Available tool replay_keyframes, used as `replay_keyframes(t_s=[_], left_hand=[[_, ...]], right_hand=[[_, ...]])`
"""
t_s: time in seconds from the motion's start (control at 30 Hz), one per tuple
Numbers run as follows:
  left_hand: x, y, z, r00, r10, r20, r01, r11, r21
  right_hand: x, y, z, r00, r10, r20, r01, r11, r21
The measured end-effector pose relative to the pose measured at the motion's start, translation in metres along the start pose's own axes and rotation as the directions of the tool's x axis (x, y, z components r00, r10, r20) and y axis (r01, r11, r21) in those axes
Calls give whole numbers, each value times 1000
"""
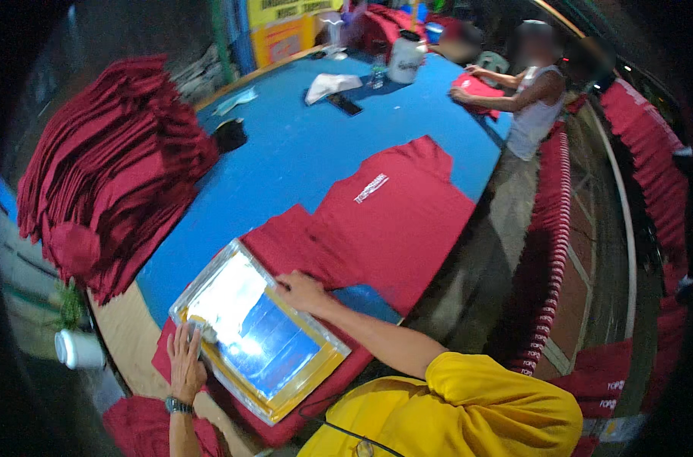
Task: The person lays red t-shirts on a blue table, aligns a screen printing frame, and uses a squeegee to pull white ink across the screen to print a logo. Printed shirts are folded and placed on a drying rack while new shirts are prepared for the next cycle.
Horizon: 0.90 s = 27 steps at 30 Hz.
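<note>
While my left hand [182, 362], fingers extended, and curled right hand [300, 292] sit at opposite edges of the glossy, yellow-bordered rectangular frame [259, 331], I cannot tell whether either pinches. Beyond the frame: creased red shirt [407, 221], then open smooth blue tabletop [285, 164]; glare obscures the frame's far end, red cloth [243, 419] beneath mostly covered.

There are white letters on the red shirt [411, 221], yellow sign [294, 9] and lined-up shirts [550, 221] past the right fingers [287, 280], dark or white.
</note>
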<state>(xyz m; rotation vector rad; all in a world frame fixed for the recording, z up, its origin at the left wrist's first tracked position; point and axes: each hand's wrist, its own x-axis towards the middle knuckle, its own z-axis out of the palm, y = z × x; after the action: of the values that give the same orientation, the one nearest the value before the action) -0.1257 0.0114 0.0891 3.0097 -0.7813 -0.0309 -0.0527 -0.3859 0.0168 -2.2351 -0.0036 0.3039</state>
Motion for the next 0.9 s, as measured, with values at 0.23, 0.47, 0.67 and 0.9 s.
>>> replay_keyframes(t_s=[0.23,0.47,0.67,0.9], left_hand=[[4,38,-18,985,-47,-165,31,995,-99],[66,142,-29,933,-154,-324,64,960,-271],[199,259,-14,942,-124,-311,-44,875,-483],[352,322,64,931,-353,-95,323,916,-237]], right_hand=[[-21,2,-34,987,-162,4,153,941,302],[-46,71,-167,893,-340,-295,396,904,159],[27,201,-324,809,-427,-403,311,894,-323],[162,315,-417,762,-484,-429,289,848,-444]])
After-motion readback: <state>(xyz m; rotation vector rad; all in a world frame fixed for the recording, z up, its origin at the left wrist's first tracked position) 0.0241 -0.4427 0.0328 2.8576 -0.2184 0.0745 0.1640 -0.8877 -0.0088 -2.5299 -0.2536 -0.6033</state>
